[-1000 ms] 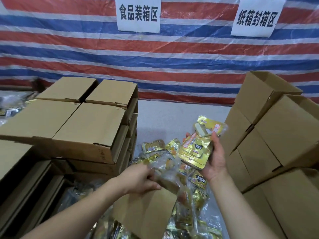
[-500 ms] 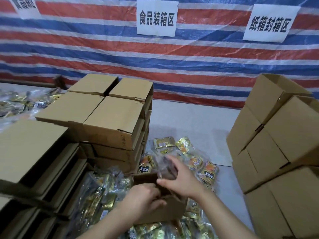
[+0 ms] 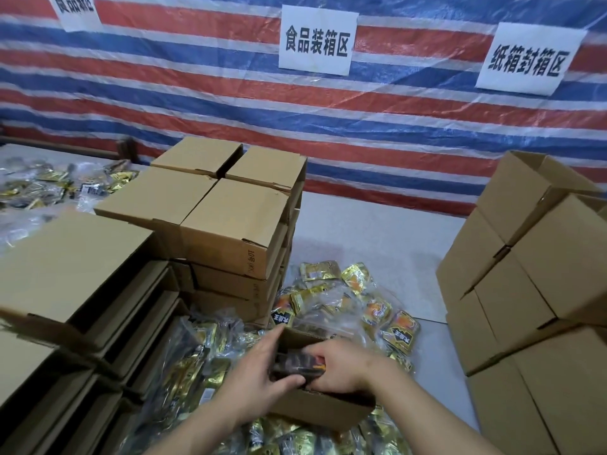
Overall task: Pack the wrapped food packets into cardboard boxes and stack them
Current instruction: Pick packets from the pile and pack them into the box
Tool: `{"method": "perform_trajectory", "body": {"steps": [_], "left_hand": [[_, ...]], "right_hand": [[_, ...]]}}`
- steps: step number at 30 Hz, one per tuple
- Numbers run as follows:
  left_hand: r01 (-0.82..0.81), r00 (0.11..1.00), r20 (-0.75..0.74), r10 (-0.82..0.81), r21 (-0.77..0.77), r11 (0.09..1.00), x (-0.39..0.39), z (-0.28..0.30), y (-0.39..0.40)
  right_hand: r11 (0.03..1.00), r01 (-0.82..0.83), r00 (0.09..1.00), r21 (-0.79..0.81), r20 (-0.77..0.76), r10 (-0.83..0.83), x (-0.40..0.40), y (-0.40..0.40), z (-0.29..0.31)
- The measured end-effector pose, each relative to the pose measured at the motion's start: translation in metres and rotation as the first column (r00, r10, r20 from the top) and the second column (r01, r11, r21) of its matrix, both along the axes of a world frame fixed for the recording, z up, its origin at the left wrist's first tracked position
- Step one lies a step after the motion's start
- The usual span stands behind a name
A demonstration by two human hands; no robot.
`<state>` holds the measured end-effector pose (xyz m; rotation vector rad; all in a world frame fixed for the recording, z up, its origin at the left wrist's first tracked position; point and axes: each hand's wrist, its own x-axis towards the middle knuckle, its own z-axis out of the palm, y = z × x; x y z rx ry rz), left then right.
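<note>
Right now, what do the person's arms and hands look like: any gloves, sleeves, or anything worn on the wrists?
Both forearms are bare as far as the picture shows, with no sleeve edge in view. The left hand and the right hand wear no gloves. No watch, band or ring shows on the wrists or fingers, though the image is slightly blurred there.
</note>
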<state>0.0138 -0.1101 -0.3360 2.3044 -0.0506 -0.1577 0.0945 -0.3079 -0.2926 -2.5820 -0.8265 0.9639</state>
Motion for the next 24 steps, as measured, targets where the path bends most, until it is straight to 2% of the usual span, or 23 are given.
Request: {"method": "perform_trajectory", "body": {"steps": [2,4,8,14,16,18,20,24], "left_hand": [[0.078,0.997,-0.007,-0.077,0.056,0.995,-0.002,-0.002,-0.003],[0.11,0.994,-0.024,-0.107,0.117,0.987,-0.005,0.0,-0.005],[0.094,0.994,-0.064,-0.087,0.116,0.989,-0.007,0.002,-0.001],[0.067,0.996,-0.064,-0.062,0.08,0.995,0.0,-0.001,0.005],[0.073,0.996,-0.063,-0.066,0.1,0.992,0.001,0.0,0.004],[0.078,0.995,-0.07,-0.071,0.116,0.99,0.001,-0.001,0.003],[0.092,0.993,-0.089,-0.081,0.125,0.988,-0.001,-0.002,0.004],[0.067,0.992,-0.117,-0.053,0.122,0.99,-0.002,-0.002,0.007]], "right_hand": [[0.997,-0.02,0.999,-0.075,-0.042,0.017,-0.001,0.011,-0.018],[0.995,0.025,0.99,-0.096,-0.133,-0.037,-0.004,0.018,-0.037],[0.991,0.131,0.95,-0.031,-0.28,-0.135,-0.004,0.016,-0.046],[0.971,0.228,0.952,0.075,-0.226,-0.206,0.005,0.0,-0.023],[0.979,0.202,0.937,0.009,-0.292,-0.19,0.006,0.007,-0.023],[0.992,0.086,0.932,-0.096,-0.345,-0.114,0.005,0.02,-0.034],[0.992,0.008,0.921,-0.124,-0.386,-0.056,0.001,0.033,-0.045],[0.992,0.099,0.894,-0.076,-0.432,-0.122,-0.001,0.037,-0.045]]}}
